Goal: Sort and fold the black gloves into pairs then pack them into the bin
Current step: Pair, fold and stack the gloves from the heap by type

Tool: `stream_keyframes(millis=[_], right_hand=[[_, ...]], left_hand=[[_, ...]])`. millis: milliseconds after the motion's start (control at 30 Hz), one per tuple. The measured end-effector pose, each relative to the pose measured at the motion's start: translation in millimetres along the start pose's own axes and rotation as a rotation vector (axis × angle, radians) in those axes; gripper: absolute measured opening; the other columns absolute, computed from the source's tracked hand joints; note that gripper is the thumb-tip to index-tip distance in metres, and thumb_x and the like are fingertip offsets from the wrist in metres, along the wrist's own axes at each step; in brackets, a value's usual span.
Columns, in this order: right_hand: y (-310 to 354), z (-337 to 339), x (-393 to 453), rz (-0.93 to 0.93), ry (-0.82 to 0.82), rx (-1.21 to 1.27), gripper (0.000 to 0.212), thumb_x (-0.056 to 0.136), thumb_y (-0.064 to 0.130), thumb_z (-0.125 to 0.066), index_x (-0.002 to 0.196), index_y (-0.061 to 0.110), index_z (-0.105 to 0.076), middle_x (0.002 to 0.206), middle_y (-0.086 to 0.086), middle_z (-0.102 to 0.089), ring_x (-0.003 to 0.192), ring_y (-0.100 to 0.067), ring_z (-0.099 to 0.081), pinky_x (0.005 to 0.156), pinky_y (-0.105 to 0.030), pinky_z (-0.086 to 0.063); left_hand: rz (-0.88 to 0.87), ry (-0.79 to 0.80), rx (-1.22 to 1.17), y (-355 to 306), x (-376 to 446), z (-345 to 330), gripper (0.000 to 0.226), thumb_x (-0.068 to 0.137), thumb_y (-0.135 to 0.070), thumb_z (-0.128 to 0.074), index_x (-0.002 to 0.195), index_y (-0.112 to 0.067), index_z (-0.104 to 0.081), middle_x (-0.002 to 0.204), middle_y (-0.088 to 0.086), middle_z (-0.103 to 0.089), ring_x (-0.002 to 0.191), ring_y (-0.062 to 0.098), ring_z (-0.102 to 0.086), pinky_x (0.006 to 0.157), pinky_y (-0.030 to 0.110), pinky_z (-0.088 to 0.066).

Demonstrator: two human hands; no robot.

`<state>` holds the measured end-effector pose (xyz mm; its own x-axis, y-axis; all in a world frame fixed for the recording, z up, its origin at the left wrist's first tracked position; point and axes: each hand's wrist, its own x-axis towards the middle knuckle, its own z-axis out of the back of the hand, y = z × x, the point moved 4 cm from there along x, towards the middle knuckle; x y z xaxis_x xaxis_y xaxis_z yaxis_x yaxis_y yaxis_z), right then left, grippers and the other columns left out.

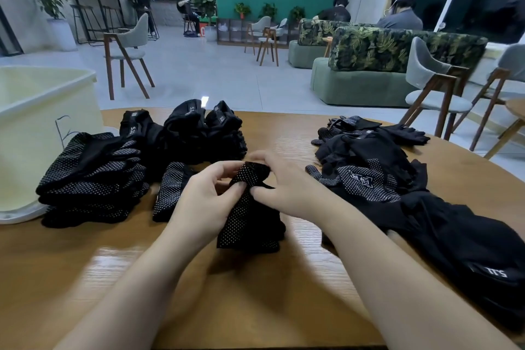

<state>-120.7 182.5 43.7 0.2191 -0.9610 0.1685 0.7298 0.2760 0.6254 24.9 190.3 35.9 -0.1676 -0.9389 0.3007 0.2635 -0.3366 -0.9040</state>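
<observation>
At far left I see the pale bin (42,111) on the wooden surface (255,307), folded gloves (91,179) stacked beside it. My left hand (199,202) and right hand (287,187) both pinch one dotted glove (250,216) at centre, fingers clamped on its top. Loose gloves (397,187) lie right.

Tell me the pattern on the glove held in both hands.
Black knit glove covered in small white dots, seen in the head view.
</observation>
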Motion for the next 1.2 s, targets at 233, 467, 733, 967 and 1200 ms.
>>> stream_keyframes(millis=[233,467,733,967,1200], right_hand=[[-11.4,-13.4,6.0,0.013,-0.071,0.094,0.006,0.093,0.023,-0.058,0.098,0.025,-0.059,0.090,0.013,-0.060,0.087,-0.008,-0.056,0.077,-0.017,-0.043],[-24.8,-32.0,17.3,-0.083,-0.123,0.145,0.012,0.096,0.032,-0.052,0.107,0.030,-0.055,0.088,0.013,-0.061,0.085,-0.014,-0.060,0.083,-0.037,-0.051],[-18.1,-46.2,33.4,-0.056,-0.200,0.124,0.009,0.099,0.041,-0.040,0.102,0.034,-0.045,0.082,0.011,-0.058,0.079,-0.012,-0.057,0.072,-0.022,-0.045],[11.0,-44.7,76.4,-0.027,-0.189,0.164,0.006,0.096,0.034,-0.051,0.094,0.030,-0.055,0.069,0.011,-0.053,0.070,-0.009,-0.051,0.059,-0.025,-0.034],[39.5,-65.0,113.7,-0.055,-0.046,-0.010,0.017,0.093,0.033,-0.057,0.095,0.018,-0.065,0.079,0.006,-0.057,0.083,-0.017,-0.056,0.069,-0.028,-0.040]], left_hand=[[0.030,0.075,0.210,18.3,-13.3,3.1,0.045,0.092,-0.018,-0.058,0.107,-0.058,-0.042,0.103,-0.021,-0.055,0.092,-0.004,-0.057,0.083,0.019,-0.047],[-0.009,-0.029,0.309,17.6,-8.2,5.4,0.036,0.093,-0.014,-0.054,0.114,-0.043,-0.050,0.093,-0.028,-0.048,0.089,0.003,-0.051,0.070,0.015,-0.036],[0.039,-0.119,0.275,24.8,9.2,18.3,0.029,0.093,-0.007,-0.049,0.104,-0.031,-0.060,0.091,-0.018,-0.058,0.081,0.001,-0.054,0.076,0.021,-0.041],[0.076,-0.178,0.315,23.1,22.9,48.2,0.031,0.094,-0.016,-0.050,0.124,-0.017,-0.058,0.115,0.006,-0.063,0.109,0.027,-0.057,0.095,0.036,-0.043],[0.151,-0.141,0.503,42.6,21.0,69.2,0.049,0.094,-0.023,-0.053,0.139,-0.007,-0.043,0.148,0.010,-0.035,0.138,0.015,-0.028,0.107,0.019,-0.017]])
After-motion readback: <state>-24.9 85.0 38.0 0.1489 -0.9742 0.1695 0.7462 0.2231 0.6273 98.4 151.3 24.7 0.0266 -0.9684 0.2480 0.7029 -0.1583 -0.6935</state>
